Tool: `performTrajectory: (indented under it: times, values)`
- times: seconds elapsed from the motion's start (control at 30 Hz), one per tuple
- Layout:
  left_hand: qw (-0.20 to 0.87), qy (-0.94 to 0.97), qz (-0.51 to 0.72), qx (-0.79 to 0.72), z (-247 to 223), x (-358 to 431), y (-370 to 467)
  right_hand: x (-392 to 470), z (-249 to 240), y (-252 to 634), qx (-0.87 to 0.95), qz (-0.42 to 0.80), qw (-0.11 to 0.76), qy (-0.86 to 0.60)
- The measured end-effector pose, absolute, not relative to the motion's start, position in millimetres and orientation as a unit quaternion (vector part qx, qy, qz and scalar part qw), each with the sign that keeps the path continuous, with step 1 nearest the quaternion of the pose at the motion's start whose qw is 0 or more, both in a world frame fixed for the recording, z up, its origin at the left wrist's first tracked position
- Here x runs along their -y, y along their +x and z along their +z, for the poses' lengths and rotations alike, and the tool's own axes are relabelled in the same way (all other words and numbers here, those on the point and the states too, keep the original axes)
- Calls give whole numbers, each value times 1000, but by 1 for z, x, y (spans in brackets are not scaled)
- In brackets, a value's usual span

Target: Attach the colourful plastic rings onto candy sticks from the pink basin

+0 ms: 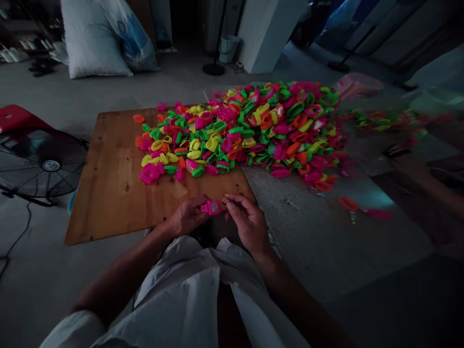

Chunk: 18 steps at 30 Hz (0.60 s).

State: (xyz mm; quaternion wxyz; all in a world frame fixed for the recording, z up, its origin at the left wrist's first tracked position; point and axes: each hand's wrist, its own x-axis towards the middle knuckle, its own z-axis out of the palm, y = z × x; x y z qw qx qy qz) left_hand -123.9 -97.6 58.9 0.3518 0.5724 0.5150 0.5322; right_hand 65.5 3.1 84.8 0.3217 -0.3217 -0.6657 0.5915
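left hand (190, 212): grip clamped on pink toy watch (213, 208), held above near edge of wooden surface (123, 188). right hand (250, 222): fingertips together on small brownish piece (225, 200), just beside watch's right end; piece too small to identify. large heap of pink, green, yellow, orange watches (246, 130) beyond hands, spread over wooden surface and grey surface (300, 222) to right. black fan (43, 164) left of wooden surface. another person's hand (402, 159) at far right, blurred.
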Motion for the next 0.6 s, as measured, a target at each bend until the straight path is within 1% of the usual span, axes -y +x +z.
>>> performTrajectory:
  times: [0.4, 0.6]
  values:
    - [347, 554, 446, -611, 64, 92, -118, -5, 73, 59, 655, 580, 347, -337]
    - [429, 514, 451, -591, 64, 92, -116, -7, 69, 57, 664, 572, 338, -343]
